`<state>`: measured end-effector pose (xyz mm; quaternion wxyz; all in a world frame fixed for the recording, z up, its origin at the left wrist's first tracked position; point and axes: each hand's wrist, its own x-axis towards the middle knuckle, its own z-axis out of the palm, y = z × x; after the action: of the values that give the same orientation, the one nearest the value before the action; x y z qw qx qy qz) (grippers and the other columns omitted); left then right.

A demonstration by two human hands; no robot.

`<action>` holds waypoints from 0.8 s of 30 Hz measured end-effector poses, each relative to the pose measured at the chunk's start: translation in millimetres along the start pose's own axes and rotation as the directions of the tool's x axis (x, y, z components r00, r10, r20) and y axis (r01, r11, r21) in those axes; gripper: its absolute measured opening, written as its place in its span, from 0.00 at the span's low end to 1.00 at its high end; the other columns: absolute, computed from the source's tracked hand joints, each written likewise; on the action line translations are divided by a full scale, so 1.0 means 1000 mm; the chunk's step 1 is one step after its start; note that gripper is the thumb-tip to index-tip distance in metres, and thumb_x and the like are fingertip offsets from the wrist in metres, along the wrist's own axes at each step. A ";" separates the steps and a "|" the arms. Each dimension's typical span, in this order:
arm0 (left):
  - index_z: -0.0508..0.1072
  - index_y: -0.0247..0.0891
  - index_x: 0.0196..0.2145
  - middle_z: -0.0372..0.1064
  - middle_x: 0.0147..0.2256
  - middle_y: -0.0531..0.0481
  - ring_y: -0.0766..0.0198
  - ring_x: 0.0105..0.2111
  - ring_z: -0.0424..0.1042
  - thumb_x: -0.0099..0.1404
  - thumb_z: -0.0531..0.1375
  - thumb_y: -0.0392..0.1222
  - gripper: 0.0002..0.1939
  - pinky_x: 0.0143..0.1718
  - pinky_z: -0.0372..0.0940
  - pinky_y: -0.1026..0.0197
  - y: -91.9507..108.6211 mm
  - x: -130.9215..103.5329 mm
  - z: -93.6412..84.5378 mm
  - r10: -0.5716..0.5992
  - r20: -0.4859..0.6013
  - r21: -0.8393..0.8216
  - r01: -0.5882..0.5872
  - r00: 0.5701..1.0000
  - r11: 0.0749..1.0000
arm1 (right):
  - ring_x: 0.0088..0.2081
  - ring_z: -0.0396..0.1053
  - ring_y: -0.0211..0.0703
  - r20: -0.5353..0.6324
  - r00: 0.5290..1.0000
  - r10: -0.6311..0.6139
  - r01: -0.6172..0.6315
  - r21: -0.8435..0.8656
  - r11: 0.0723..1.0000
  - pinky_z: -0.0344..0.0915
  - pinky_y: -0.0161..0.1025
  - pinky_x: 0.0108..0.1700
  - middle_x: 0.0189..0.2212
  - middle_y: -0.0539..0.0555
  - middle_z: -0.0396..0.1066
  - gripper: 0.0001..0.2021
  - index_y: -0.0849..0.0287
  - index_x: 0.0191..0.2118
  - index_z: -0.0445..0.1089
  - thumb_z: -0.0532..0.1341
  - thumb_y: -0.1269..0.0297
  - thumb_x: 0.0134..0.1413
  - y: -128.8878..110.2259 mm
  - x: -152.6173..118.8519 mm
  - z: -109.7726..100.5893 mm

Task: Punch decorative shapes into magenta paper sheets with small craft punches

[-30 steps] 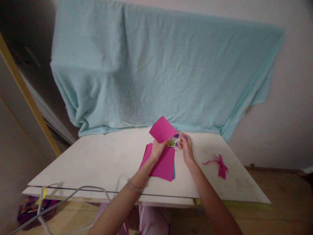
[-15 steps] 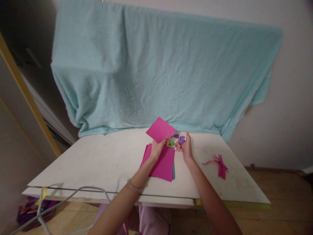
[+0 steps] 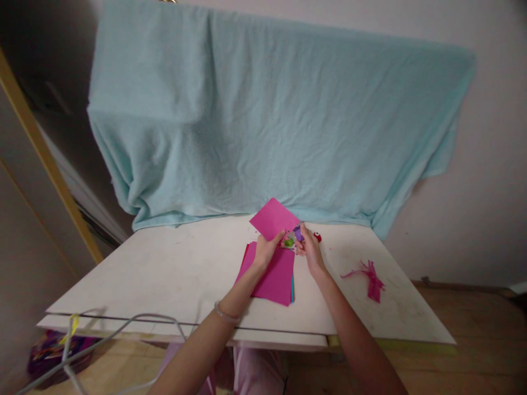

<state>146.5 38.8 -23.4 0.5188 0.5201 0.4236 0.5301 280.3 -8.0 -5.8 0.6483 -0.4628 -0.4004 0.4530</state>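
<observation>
Between the thumb and fingers of my left hand (image 3: 267,249) is a pink paper square (image 3: 272,218), held raised and turned like a diamond. My right hand (image 3: 309,249) is closed around a small purple object (image 3: 298,233), close to the paper's right corner. A stack of coloured paper (image 3: 274,277), pink on top with red and blue edges showing, lies under my left hand. Between the hands is a small green item (image 3: 288,242) among small pink bits. Just beyond my right hand sits a small red item (image 3: 317,236).
Crumpled pink strips (image 3: 374,282) lie on the right part of the white table (image 3: 164,269). A light blue cloth (image 3: 280,120) hangs behind the table. A grey cable (image 3: 135,317) loops across the front left edge, above a dark purple bag (image 3: 57,356).
My right hand has tilted inward and moved left with the purple object, nearer the paper. The red item has come into view behind it. The paper square has shifted slightly right.
</observation>
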 end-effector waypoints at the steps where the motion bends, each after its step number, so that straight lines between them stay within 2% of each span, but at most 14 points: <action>1: 0.76 0.29 0.33 0.76 0.31 0.40 0.57 0.30 0.73 0.51 0.66 0.57 0.25 0.31 0.65 0.61 0.001 -0.001 0.000 0.001 0.012 0.016 -0.001 1.000 1.000 | 0.13 0.45 0.30 -0.012 1.000 -0.007 0.007 -0.025 1.000 0.47 0.30 0.15 0.14 0.41 0.52 0.22 0.55 0.27 0.56 0.58 0.41 0.52 0.000 0.000 0.000; 8: 0.76 0.29 0.34 0.76 0.31 0.41 0.58 0.29 0.73 0.52 0.66 0.56 0.24 0.30 0.64 0.62 0.003 -0.002 0.001 0.023 0.023 -0.011 -0.022 0.999 1.000 | 0.14 0.51 0.31 -0.138 0.990 -0.029 0.011 -0.130 0.991 0.47 0.29 0.14 0.14 0.42 0.53 0.23 0.55 0.27 0.60 0.61 0.39 0.46 -0.004 -0.004 0.008; 15: 0.76 0.28 0.35 0.76 0.34 0.39 0.56 0.31 0.74 0.53 0.66 0.54 0.22 0.30 0.66 0.61 0.004 -0.003 0.001 0.003 0.049 -0.004 -0.003 0.999 1.000 | 0.14 0.54 0.32 -0.153 0.987 -0.057 0.035 -0.144 0.989 0.49 0.30 0.14 0.14 0.43 0.55 0.24 0.55 0.25 0.60 0.62 0.37 0.42 -0.012 -0.007 0.013; 24: 0.76 0.29 0.29 0.76 0.27 0.42 0.59 0.26 0.72 0.53 0.66 0.54 0.21 0.26 0.63 0.64 0.001 -0.002 0.003 -0.034 -0.036 0.080 0.037 0.999 0.996 | 0.15 0.53 0.32 -0.156 0.986 -0.052 0.029 -0.146 0.989 0.50 0.29 0.15 0.14 0.43 0.55 0.24 0.56 0.26 0.62 0.62 0.37 0.42 -0.004 -0.004 0.010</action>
<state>148.9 36.7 -22.0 0.4993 0.5237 0.4629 0.5121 271.1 -10.1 -0.1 0.6525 -0.5346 -0.3880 0.3713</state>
